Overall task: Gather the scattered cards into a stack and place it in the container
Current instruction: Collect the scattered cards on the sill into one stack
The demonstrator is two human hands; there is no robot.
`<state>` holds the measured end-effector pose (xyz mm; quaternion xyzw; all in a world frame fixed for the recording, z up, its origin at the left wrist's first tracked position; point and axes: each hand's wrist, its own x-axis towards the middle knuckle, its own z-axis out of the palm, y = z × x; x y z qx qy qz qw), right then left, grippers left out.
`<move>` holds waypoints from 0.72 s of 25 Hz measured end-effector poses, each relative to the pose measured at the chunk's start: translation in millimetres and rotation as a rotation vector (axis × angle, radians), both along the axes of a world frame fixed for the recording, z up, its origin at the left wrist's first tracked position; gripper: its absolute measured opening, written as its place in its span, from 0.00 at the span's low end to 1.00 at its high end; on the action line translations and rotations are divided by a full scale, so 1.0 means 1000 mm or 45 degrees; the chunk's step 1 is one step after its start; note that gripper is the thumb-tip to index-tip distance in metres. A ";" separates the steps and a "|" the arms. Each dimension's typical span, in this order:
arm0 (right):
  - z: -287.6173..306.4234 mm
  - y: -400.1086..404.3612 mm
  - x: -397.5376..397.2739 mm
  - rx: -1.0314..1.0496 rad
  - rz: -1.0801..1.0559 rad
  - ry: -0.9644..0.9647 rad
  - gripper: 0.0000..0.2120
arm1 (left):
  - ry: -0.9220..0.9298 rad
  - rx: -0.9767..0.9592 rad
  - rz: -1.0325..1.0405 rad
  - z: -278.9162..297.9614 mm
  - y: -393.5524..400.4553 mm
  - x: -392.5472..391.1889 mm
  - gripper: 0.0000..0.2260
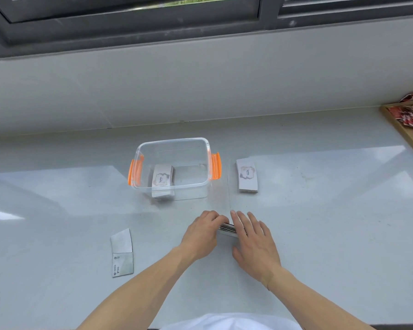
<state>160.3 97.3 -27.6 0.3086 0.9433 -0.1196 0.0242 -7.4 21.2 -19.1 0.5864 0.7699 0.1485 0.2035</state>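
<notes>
A clear plastic container (208,148) with orange side clips stands at the middle of the white counter. Inside it, on the left, lies a stack of white cards (162,178) marked "love". My left hand (202,232) and my right hand (254,239) press from both sides on a stack of cards (228,229) standing on edge on the counter, just in front of the container. Most of that stack is hidden by my fingers. Another white card stack (247,178) lies to the right of the container.
A flattened white card box (122,253) lies at the front left. A wooden tray (405,136) holding several red-and-white pieces sits at the far right. A tiled wall and a window frame rise behind the counter.
</notes>
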 end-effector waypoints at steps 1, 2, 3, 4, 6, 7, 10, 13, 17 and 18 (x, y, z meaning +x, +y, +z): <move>0.000 0.001 0.000 0.007 0.004 -0.007 0.43 | -0.038 -0.016 0.002 0.001 0.001 0.003 0.23; -0.001 0.001 0.000 0.017 0.008 -0.014 0.42 | -0.077 -0.034 0.000 0.002 0.002 0.005 0.24; -0.001 0.002 0.000 0.026 0.010 -0.019 0.41 | -0.112 -0.051 -0.010 0.003 0.003 0.008 0.24; -0.001 0.002 -0.001 0.033 0.012 -0.025 0.39 | -0.142 -0.064 -0.027 0.004 0.004 0.011 0.25; -0.002 0.003 -0.001 0.035 0.016 -0.038 0.37 | -0.177 -0.085 -0.052 0.006 0.006 0.016 0.25; -0.003 0.003 -0.001 0.031 0.015 -0.044 0.36 | -0.181 -0.094 -0.051 0.006 0.008 0.018 0.24; -0.004 0.003 -0.002 -0.003 0.003 -0.057 0.34 | -0.202 -0.115 -0.013 0.006 0.010 0.022 0.22; -0.003 0.004 -0.003 -0.039 -0.003 -0.055 0.31 | -0.265 -0.181 -0.004 0.007 0.011 0.022 0.22; 0.003 0.005 -0.004 -0.047 -0.007 -0.052 0.31 | -0.309 -0.236 0.061 0.008 -0.001 0.005 0.28; 0.003 0.005 -0.004 -0.044 -0.008 -0.049 0.31 | -0.266 -0.238 0.090 0.007 -0.008 -0.005 0.29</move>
